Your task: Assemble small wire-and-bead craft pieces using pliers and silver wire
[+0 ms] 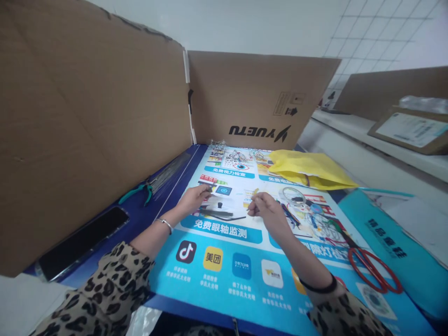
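Observation:
My left hand [195, 198] is over the printed poster [210, 289], thumb and forefinger pinched together. Something small and dark shows at its fingertips, too blurred to name. To the right, my right hand [268, 207] is closed in a pinch as well, with a small yellowish piece [256, 192] sticking up at its fingers; its kind is unclear. The two hands are apart. Below and between them lie several thin dark strips [219, 213] on the poster. Nearest to the right hand's far side are a roll of clear tape [294, 197] and a bunch of dark, coloured strands [290, 217].
Left: teal-handled pliers [147, 192], thin wires [171, 172], a black phone [84, 238]. Right: red-handled scissors [376, 270], a yellow bag [311, 168], a teal bag [388, 247] and tangled wire [325, 224]. Cardboard panels [259, 93] wall the left and back.

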`<act>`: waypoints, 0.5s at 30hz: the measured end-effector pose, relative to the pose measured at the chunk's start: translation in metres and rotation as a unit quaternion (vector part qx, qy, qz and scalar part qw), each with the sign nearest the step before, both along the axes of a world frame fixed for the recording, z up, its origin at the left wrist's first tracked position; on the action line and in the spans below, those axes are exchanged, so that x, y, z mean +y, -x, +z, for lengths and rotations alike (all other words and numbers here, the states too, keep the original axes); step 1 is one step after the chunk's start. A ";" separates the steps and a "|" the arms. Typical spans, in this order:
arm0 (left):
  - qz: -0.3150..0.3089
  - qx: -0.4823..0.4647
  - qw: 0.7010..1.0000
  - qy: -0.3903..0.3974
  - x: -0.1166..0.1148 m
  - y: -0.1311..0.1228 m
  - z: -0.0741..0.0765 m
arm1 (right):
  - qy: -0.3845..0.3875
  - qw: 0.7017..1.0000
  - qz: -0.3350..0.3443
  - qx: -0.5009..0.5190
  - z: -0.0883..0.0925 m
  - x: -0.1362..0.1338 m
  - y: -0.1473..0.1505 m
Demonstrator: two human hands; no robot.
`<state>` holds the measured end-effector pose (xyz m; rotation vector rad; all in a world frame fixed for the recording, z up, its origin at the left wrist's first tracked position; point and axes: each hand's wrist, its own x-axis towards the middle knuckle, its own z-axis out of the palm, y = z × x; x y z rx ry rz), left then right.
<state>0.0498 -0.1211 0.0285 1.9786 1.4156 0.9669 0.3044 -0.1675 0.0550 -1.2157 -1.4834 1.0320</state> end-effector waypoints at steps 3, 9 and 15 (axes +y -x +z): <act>-0.027 0.068 0.997 -0.009 -0.006 -0.006 0.003 | -0.065 0.992 -0.039 -0.099 0.002 0.013 0.024; -0.063 0.149 0.985 -0.052 -0.009 -0.008 0.000 | -0.090 0.981 -0.045 -0.168 -0.001 0.036 0.056; -0.063 0.146 0.986 -0.055 -0.007 -0.003 -0.003 | -0.092 0.986 -0.010 -0.137 -0.004 0.039 0.063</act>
